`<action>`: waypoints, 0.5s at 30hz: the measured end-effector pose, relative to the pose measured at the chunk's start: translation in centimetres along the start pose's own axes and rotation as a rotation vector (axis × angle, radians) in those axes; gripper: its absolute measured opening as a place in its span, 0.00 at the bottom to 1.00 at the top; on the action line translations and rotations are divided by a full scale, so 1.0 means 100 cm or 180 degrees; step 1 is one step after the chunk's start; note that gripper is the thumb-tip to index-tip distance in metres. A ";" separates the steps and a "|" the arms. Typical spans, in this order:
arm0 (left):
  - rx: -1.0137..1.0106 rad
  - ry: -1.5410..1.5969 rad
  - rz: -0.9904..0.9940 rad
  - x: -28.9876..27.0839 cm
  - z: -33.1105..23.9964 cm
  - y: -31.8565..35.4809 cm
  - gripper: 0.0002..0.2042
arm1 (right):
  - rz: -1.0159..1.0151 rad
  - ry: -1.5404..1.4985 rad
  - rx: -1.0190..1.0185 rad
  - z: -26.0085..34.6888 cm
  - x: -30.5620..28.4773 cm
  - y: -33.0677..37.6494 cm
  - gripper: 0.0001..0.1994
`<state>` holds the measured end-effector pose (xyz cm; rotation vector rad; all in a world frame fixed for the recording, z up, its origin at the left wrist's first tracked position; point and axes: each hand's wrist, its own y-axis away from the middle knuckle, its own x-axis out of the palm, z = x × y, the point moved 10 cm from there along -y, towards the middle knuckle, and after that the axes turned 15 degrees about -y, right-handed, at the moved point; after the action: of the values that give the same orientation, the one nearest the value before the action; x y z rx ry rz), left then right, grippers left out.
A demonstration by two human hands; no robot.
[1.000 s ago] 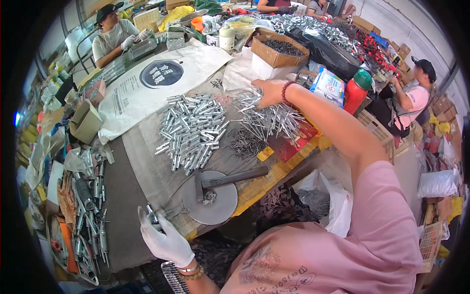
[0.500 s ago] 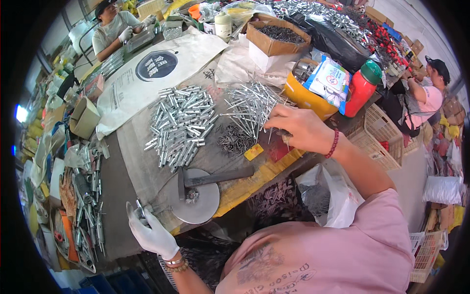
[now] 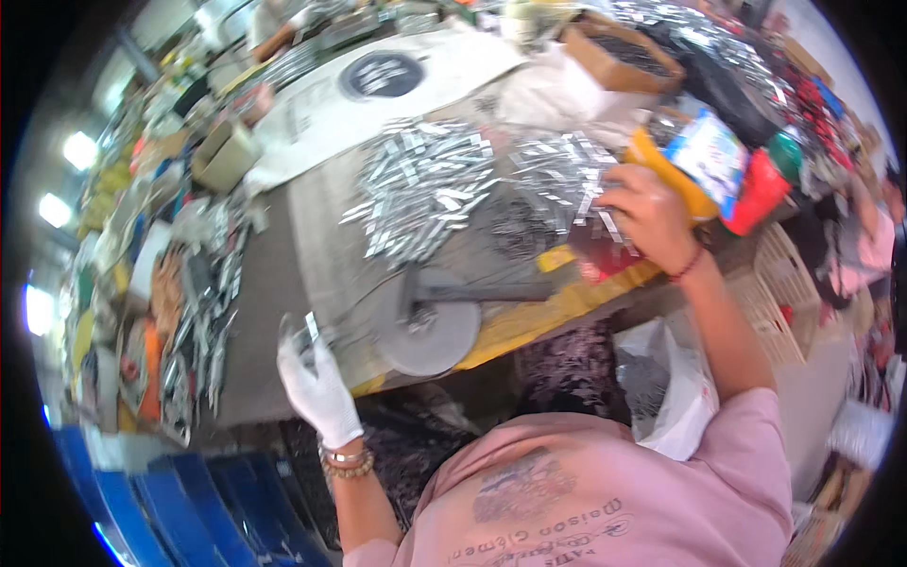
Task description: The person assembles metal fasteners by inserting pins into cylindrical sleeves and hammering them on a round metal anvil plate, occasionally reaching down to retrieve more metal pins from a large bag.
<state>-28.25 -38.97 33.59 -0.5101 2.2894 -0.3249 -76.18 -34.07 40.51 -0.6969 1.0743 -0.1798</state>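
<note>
My left hand [image 3: 319, 392], in a white glove, is closed on a short silvery metal tube [image 3: 312, 328] that sticks up from the fingers at the left of the table. My bare right hand [image 3: 650, 215] is closed over the right edge of a pile of thin metal rods [image 3: 557, 175]. Blur hides what its fingers hold; a silvery sliver shows just below them. A heap of metal tubes [image 3: 425, 194] lies at mid-table, beside a small pile of dark metal pieces [image 3: 518, 231]. Near the front edge, a hammer [image 3: 482, 291] rests across a round grey plate [image 3: 430, 345].
Left of the tubes lie assorted metal tools [image 3: 203, 321]. A cardboard box of dark parts [image 3: 624, 57] stands at the back. At right are a yellow container [image 3: 657, 165] and a red bottle with a green cap [image 3: 761, 194]. A white bag [image 3: 680, 406] hangs below the table edge.
The view has swung, so the whole table sits farther right and the picture is blurrier. My left hand still holds the tube; my right hand stays by the rods.
</note>
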 end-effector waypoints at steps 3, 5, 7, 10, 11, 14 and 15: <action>-0.0073 0.0260 0.0123 -0.011 0.016 -0.010 0.16 | -0.0361 -0.0611 0.0352 0.007 -0.018 -0.004 0.10; 0.0506 -0.0388 0.0143 -0.026 -0.005 -0.015 0.08 | -0.0405 -0.1044 0.1197 -0.006 -0.008 0.006 0.09; 0.0678 -0.0662 0.0191 -0.029 -0.016 -0.021 0.09 | -0.0451 -0.2245 0.1459 0.019 0.012 -0.001 0.09; 0.0394 -0.1114 0.0556 -0.015 -0.006 -0.034 0.17 | -0.0275 -0.3892 0.1988 0.066 0.066 -0.007 0.09; 0.0445 -0.1186 0.0598 -0.007 -0.003 -0.037 0.19 | -0.0072 -0.4367 0.2223 0.084 0.085 -0.008 0.10; 0.0781 -0.1800 0.0728 0.007 -0.010 -0.044 0.21 | 0.0674 -0.4168 0.2101 0.120 0.129 -0.010 0.07; 0.0790 -0.1779 0.0755 0.005 -0.010 -0.047 0.21 | 0.0941 -0.3706 0.1970 0.127 0.138 -0.008 0.07</action>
<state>-28.09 -43.28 35.68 -0.1675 1.7137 -0.2979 -58.54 -35.53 34.38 -0.0027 -0.0383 0.1510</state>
